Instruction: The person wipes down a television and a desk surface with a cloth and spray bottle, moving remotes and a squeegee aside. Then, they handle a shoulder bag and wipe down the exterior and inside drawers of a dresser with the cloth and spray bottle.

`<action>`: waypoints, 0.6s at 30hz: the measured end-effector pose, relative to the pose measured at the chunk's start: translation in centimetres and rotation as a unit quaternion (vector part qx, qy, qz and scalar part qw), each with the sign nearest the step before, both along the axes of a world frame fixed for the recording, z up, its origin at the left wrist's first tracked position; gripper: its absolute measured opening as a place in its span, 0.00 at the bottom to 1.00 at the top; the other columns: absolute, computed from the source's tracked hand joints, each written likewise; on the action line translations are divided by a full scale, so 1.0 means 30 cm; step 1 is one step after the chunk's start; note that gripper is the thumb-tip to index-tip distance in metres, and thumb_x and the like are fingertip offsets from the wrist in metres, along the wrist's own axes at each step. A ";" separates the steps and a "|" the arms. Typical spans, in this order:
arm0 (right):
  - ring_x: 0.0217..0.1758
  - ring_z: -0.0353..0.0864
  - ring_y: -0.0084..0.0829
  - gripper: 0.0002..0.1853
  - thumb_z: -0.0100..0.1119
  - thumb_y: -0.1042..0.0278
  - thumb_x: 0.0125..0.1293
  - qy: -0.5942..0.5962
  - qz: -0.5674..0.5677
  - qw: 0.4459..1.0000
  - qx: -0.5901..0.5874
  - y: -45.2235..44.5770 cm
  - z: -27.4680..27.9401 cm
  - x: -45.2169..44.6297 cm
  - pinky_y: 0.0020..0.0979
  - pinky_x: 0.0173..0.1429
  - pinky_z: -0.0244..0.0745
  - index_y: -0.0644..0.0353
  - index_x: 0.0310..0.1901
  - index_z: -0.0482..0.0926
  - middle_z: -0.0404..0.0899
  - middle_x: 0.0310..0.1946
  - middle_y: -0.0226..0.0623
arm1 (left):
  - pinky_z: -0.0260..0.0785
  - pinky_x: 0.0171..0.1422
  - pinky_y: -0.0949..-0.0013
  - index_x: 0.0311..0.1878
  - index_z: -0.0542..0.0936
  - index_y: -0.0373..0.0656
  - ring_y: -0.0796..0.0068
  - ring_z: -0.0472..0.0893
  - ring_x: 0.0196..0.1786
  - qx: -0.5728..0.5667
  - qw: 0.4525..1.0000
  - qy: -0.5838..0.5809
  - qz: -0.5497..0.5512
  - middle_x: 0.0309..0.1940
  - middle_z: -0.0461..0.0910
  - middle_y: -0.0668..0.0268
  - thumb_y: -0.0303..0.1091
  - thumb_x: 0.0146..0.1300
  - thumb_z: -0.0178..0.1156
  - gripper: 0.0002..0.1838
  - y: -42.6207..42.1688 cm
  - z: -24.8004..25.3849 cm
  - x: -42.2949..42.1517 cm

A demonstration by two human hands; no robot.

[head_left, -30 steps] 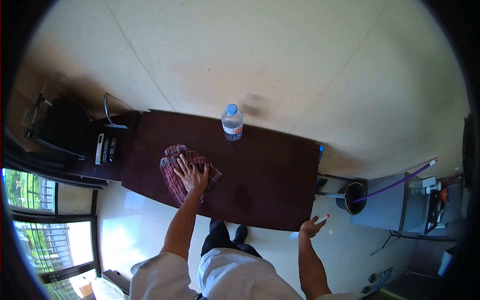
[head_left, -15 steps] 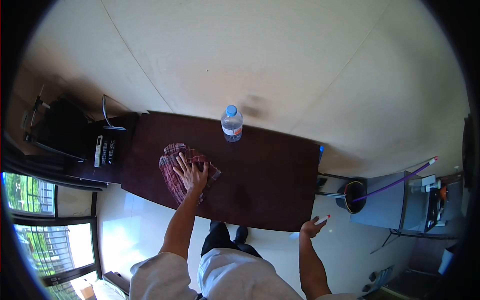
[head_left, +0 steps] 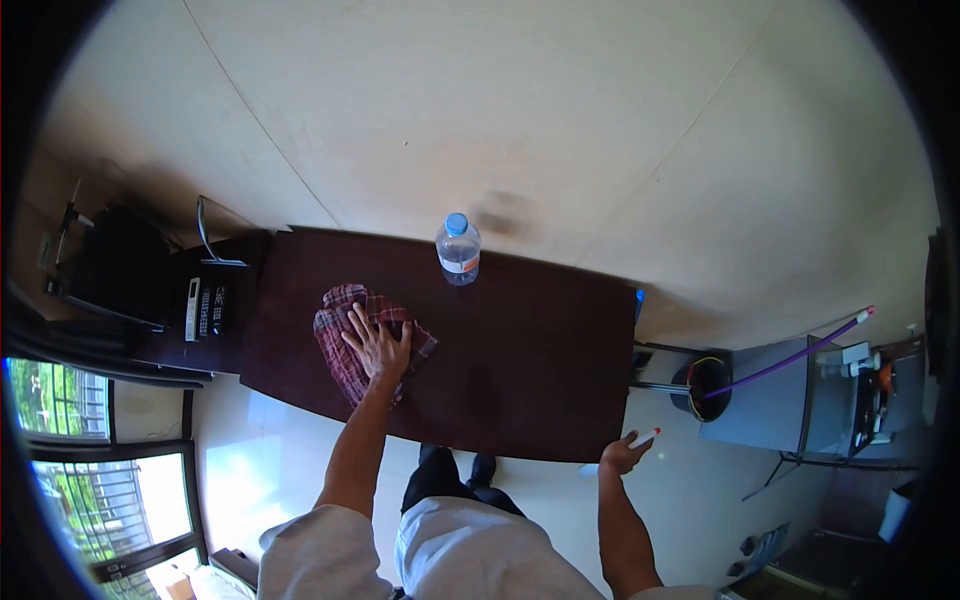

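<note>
My left hand lies flat with fingers spread on a red plaid cloth, pressing it against the dark brown table. The cloth is crumpled and reaches toward the table's near edge. Beyond the near right corner, my right hand is closed around what looks like a spray bottle. Its white head with a red tip shows above the fingers, and most of its body is hidden. A clear plastic bottle with a blue cap stands upright at the table's back edge.
To the left, a side surface holds remote controls and a black monitor-like device. Right of the table are a dark bin with a purple stick in it and a grey cabinet. The wall borders the table's back.
The view has shifted slightly. My left hand stays spread on the cloth in about the same place, and my right hand keeps its hold on the spray bottle.
</note>
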State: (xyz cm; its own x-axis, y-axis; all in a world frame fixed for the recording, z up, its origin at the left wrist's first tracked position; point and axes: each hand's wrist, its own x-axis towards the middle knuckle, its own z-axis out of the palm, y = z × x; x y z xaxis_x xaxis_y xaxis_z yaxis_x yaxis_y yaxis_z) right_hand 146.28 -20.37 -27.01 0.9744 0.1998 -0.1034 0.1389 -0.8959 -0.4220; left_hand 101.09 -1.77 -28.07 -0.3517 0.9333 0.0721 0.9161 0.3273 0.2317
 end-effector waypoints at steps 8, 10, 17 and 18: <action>0.67 0.74 0.55 0.32 0.45 0.52 0.78 0.004 -0.009 1.000 -0.001 0.005 0.006 -0.006 0.48 0.74 0.65 0.50 0.78 0.52 0.66 0.72 0.47 | 0.29 0.79 0.31 0.60 0.78 0.28 0.46 0.37 0.83 0.004 1.000 0.010 0.000 0.81 0.37 0.45 0.67 0.68 0.46 0.44 0.019 -0.016 -0.009; 0.67 0.74 0.55 0.32 0.45 0.52 0.78 0.000 -0.006 1.000 0.001 -0.001 -0.008 0.003 0.48 0.74 0.65 0.50 0.78 0.52 0.65 0.72 0.47 | 0.29 0.79 0.31 0.59 0.79 0.28 0.46 0.37 0.83 0.006 1.000 0.009 -0.001 0.81 0.37 0.45 0.67 0.68 0.46 0.44 0.024 -0.012 -0.009; 0.68 0.73 0.54 0.31 0.44 0.52 0.78 0.007 -0.007 1.000 -0.004 0.005 0.011 -0.006 0.47 0.74 0.64 0.52 0.78 0.53 0.65 0.73 0.47 | 0.30 0.78 0.30 0.57 0.80 0.27 0.46 0.37 0.83 0.023 1.000 0.003 -0.007 0.81 0.38 0.45 0.66 0.69 0.47 0.43 0.040 -0.020 -0.017; 0.68 0.73 0.54 0.31 0.44 0.52 0.78 0.009 -0.007 1.000 -0.004 0.008 0.016 -0.010 0.48 0.74 0.64 0.52 0.78 0.53 0.65 0.73 0.47 | 0.30 0.78 0.30 0.57 0.80 0.27 0.46 0.37 0.83 0.014 1.000 -0.004 -0.006 0.81 0.38 0.45 0.66 0.69 0.47 0.43 0.043 0.009 -0.015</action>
